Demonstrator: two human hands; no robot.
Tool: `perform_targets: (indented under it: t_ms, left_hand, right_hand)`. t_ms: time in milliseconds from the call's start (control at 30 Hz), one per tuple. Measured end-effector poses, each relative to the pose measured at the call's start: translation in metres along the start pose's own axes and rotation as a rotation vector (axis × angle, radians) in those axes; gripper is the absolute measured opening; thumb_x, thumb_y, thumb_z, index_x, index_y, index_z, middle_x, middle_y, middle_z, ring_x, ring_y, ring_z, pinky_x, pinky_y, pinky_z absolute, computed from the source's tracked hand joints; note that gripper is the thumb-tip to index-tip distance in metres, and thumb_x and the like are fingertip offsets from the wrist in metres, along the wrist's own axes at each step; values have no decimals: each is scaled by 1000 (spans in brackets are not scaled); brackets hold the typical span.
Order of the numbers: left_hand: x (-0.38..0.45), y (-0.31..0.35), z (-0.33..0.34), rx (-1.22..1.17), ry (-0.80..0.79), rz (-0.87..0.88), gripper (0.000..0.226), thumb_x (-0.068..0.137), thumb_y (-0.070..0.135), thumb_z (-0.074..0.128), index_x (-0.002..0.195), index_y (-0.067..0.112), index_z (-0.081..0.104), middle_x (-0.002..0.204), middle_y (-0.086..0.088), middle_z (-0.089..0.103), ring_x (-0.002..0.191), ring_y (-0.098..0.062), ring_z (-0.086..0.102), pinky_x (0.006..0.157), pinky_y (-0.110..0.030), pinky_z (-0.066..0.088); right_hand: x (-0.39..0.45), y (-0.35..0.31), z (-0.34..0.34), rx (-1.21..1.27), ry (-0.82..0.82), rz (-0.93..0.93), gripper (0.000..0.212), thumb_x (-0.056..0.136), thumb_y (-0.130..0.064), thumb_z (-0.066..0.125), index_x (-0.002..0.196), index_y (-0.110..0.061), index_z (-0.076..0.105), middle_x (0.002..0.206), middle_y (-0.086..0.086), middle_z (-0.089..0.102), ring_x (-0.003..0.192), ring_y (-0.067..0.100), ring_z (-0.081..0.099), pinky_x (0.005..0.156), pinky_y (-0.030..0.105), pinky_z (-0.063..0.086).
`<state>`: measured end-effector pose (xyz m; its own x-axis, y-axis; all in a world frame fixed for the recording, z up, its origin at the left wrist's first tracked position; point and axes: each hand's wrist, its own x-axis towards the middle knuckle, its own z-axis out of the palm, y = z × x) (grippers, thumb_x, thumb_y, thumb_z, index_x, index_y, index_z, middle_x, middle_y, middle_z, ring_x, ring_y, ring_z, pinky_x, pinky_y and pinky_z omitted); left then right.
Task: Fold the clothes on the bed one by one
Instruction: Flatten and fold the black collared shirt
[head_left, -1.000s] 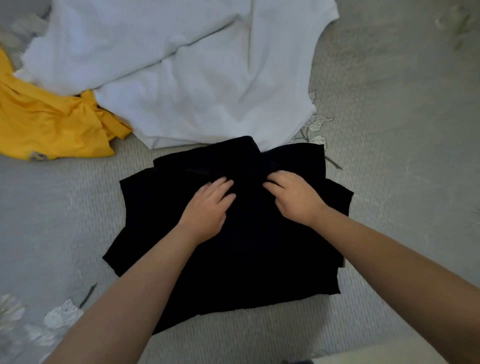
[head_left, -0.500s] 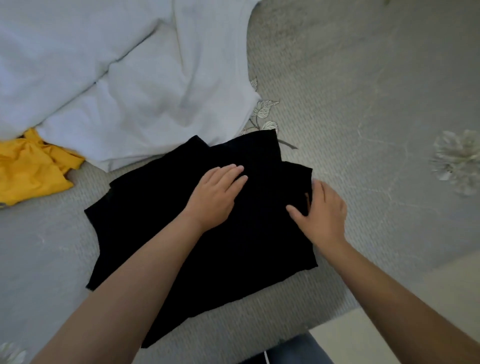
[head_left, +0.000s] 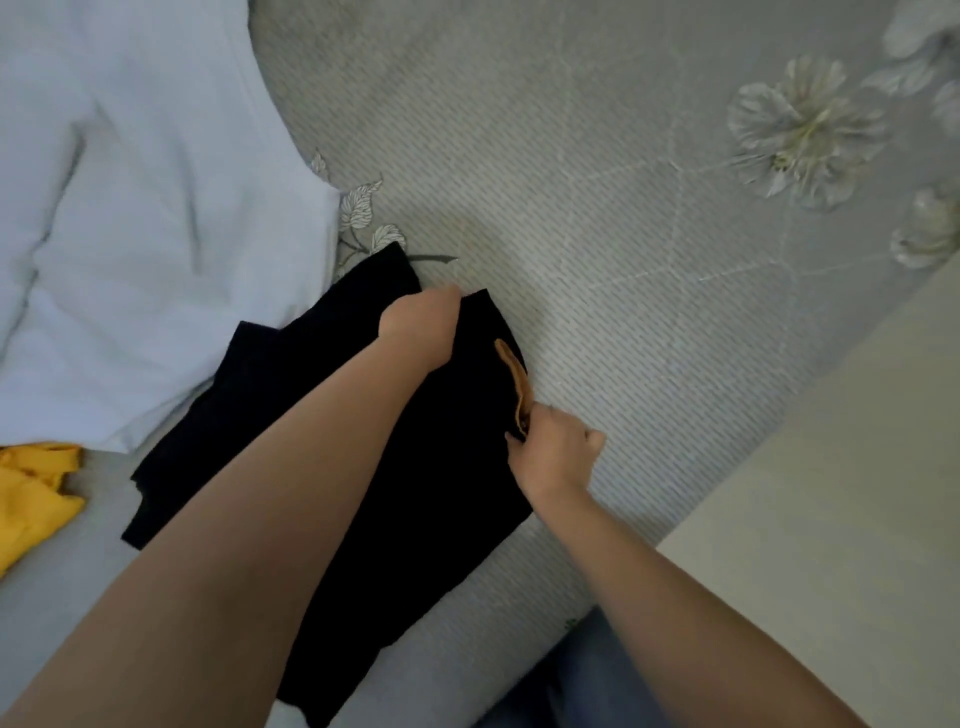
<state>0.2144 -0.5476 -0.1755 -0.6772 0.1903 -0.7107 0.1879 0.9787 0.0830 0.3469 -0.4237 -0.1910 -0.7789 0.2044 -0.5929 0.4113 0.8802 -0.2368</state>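
The right hand (head_left: 553, 452) pinches the near right edge of the black garment (head_left: 311, 395), just where a strip of tan lining (head_left: 515, 384) shows along the border. The left hand (head_left: 421, 325), fingers curled over and knuckles up, grips the far right corner of the same garment, the forearm lying across the dark cloth. Both hands therefore hold the right-hand edge, one at each end.

The black garment lies partly folded on the bed (head_left: 623, 234), near its front edge, its far side touching or slightly overlapping the white garment (head_left: 145, 234) spread at the upper left. A yellow garment (head_left: 31, 499) is bunched at the left edge, apart from the black one.

The step in hand looks like carrying the right edge over to the left for another fold. To do it well, both hands should probably lift together and keep the edge taut between them, so the layers beneath do not slide or bunch. The edge should land square on the opposite side, with the tan strip tucked inside, before the hands let go and smooth the top. Care is needed not to drag the white garment along.

No containers are in view; the clothes rest directly on the grey, flower-patterned bed cover.
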Motion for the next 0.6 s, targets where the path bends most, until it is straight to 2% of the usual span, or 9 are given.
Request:
perform_targets:
  t_ms: [100, 233, 300, 367, 433, 500, 533, 600]
  left_hand:
    - [0, -6, -6, 9, -16, 25, 30, 90, 6, 43, 119, 3, 53, 126, -16, 48, 112, -34, 51, 85, -39, 43]
    - [-2, 0, -24, -57, 327, 40, 22, 89, 6, 45, 107, -3, 55, 117, -20, 47, 97, -38, 53, 66, -38, 35]
    - [-6, 8, -39, -120, 529, 61, 21, 88, 7, 47, 102, -6, 57, 112, -23, 48, 92, -39, 53, 63, -36, 30]
    - [-12, 14, -56, -231, 715, 135, 19, 84, 3, 50, 96, -8, 60, 106, -25, 52, 86, -38, 54, 61, -35, 30]
    - [-25, 16, -70, -325, 868, 194, 15, 77, -4, 54, 88, -9, 62, 98, -25, 57, 80, -37, 56, 58, -31, 28]
    - [-46, 10, -71, -375, 932, 197, 16, 72, -8, 55, 85, -9, 63, 95, -25, 59, 81, -35, 57, 59, -32, 32]
    - [-59, 5, -65, -394, 930, 194, 17, 71, -8, 56, 86, -9, 63, 96, -25, 59, 83, -34, 57, 61, -32, 36]
    - [-88, -8, -44, -395, 928, 222, 17, 71, -7, 57, 86, -10, 64, 94, -26, 61, 83, -31, 59, 62, -28, 44]
  right_hand:
    - [12, 10, -17, -56, 10, -60, 15, 89, -27, 49, 76, -21, 43, 81, 0, 61, 70, 15, 44, 60, 30, 5]
    - [41, 20, -68, -142, 204, -165, 19, 82, -13, 52, 71, -20, 38, 70, -2, 54, 76, 19, 50, 61, 29, 5]
    - [52, 20, -104, -128, 289, -191, 22, 79, -7, 54, 71, -18, 37, 67, 0, 52, 78, 24, 51, 74, 31, 14]
    - [57, 18, -137, -108, 403, -235, 25, 77, -4, 56, 72, -18, 36, 64, -1, 42, 79, 27, 53, 91, 38, 17]
    - [50, 15, -160, -111, 534, -326, 28, 72, -2, 62, 68, -17, 38, 60, -1, 39, 73, 30, 55, 96, 47, 23]
    - [31, 11, -167, -116, 655, -475, 28, 60, 2, 70, 60, -11, 45, 52, 2, 44, 60, 28, 55, 88, 53, 34]
    - [18, 10, -162, -126, 710, -557, 28, 53, 5, 72, 57, -9, 47, 49, 3, 47, 55, 26, 54, 85, 51, 37]
    - [-9, 9, -141, -134, 760, -676, 26, 47, 7, 70, 55, -8, 51, 48, 2, 48, 50, 22, 53, 85, 41, 32]
